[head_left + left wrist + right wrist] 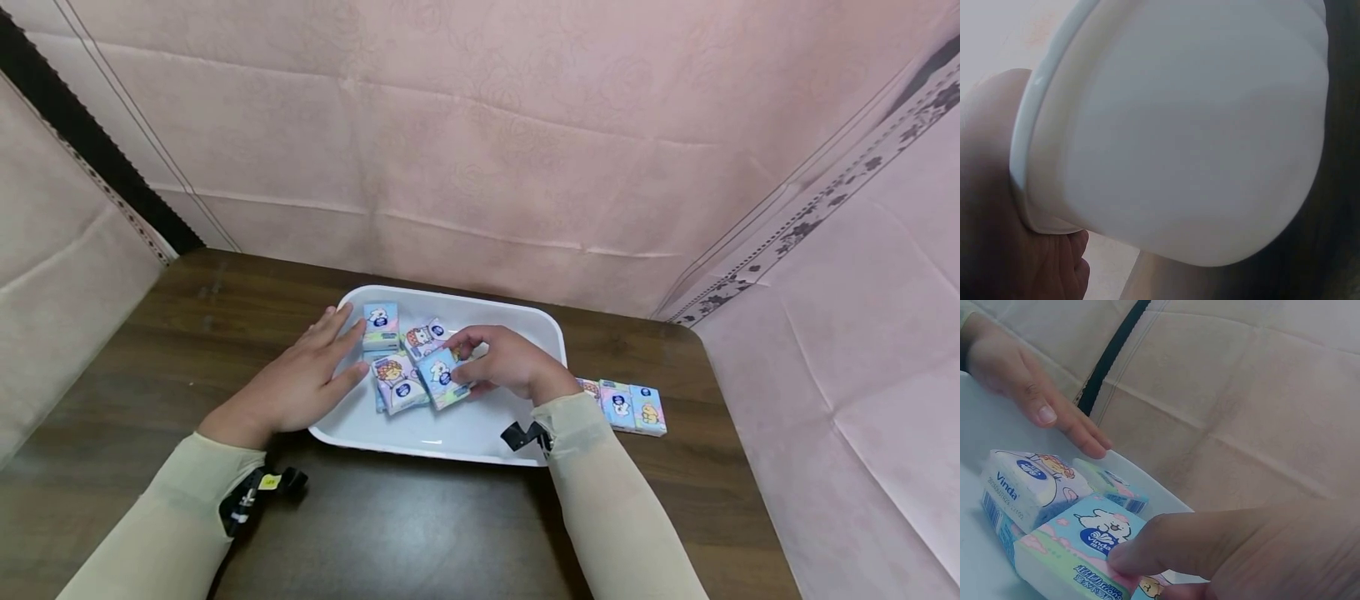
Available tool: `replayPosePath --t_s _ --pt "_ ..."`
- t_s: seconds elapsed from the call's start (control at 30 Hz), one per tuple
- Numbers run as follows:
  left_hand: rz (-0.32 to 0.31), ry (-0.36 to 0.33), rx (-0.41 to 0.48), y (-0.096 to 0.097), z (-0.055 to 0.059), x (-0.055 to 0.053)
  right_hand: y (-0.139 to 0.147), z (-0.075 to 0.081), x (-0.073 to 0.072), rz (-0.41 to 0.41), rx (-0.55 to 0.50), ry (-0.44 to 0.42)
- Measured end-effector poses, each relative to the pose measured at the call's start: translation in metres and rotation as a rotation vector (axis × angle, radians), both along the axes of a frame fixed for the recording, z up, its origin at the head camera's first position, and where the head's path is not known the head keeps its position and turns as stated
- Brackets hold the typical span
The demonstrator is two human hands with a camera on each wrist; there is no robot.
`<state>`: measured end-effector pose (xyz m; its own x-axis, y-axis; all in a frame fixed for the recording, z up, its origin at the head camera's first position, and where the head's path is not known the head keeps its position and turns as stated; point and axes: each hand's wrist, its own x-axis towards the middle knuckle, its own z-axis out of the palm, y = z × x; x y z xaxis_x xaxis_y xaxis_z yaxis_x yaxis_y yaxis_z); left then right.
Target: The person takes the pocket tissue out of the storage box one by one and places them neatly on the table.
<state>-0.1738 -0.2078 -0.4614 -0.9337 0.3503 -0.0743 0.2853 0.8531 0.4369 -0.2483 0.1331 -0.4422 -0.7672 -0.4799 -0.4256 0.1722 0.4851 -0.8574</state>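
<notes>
where pink cloth (525, 175) hangs behind a brown table (360, 533), a white tray (442, 433) holds loose tissue packs (399, 383).
the left hand (300, 382) lies against the tray's left rim, fingers straight and spread, probably to stop it sliding. the right hand (508, 362) pinches a blue pack (440, 383) between thumb and fingers, inside the tray among the others; whether lifted clear, i cannot tell. on the table just right of the tray, a row of packs (627, 407) sits edge to edge, perhaps for tidiness, its left end partly hidden by the right wrist (557, 388).
</notes>
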Motion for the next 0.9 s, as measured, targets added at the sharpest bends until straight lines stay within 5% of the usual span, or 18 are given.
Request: replayPosePath --t_s 0.5,0.9 --pt "-0.005 0.008 -0.018 0.001 0.001 -0.001 0.002 0.0 -0.006 -0.026 -0.045 0.003" --pt "-0.014 0.024 -0.042 0.001 0.003 0.001 0.004 0.021 -0.001 -0.045 -0.033 0.102"
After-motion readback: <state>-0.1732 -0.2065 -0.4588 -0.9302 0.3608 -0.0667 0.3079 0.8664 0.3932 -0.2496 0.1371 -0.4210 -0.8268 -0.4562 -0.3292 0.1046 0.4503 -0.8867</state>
